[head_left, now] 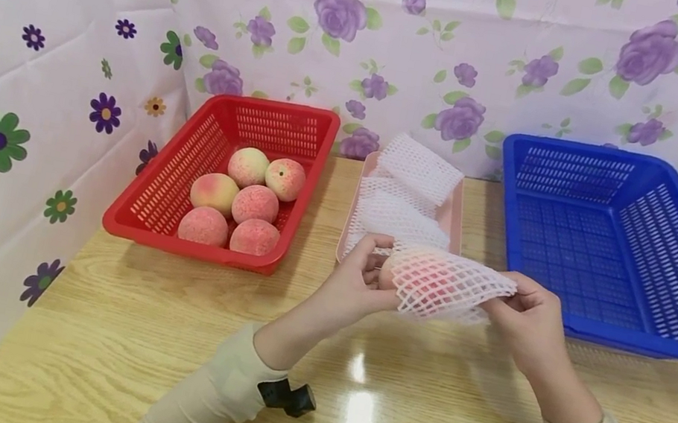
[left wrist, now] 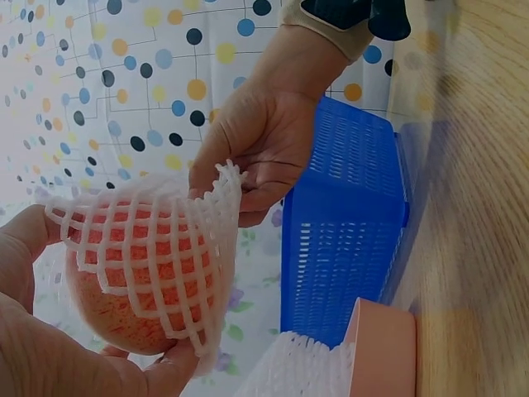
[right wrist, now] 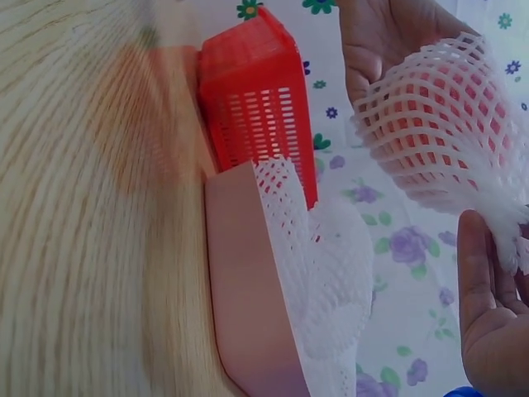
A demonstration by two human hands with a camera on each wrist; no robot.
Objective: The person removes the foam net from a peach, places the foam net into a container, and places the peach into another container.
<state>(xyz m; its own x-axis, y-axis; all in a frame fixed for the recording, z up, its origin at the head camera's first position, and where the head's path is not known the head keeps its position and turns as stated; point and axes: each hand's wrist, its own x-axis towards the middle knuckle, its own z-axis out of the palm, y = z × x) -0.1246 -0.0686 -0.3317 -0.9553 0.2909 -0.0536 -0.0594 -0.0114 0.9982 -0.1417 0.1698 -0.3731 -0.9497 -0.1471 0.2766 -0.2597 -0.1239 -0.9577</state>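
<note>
Between my two hands, above the table, is a peach (left wrist: pixel 124 318) with a white foam net sleeve (head_left: pixel 444 287) drawn over most of it. My left hand (head_left: pixel 361 276) grips the peach at its uncovered end, thumb and fingers also at the sleeve's edge. At the other side, my right hand (head_left: pixel 528 317) pinches the sleeve's narrow gathered end. The left wrist view shows the peach's lower part bare and the mesh stretched around the rest. Behind the hands, a pink tray (head_left: pixel 457 225) holds several more foam net sleeves (head_left: pixel 417 172).
A red basket (head_left: pixel 129 205) with several peaches (head_left: pixel 255 204) stands at the left on the wooden table (head_left: pixel 153 338). To the right is a blue basket (head_left: pixel 649 342). Flower-patterned cloth (head_left: pixel 419 67) hangs behind, and another covers the left side.
</note>
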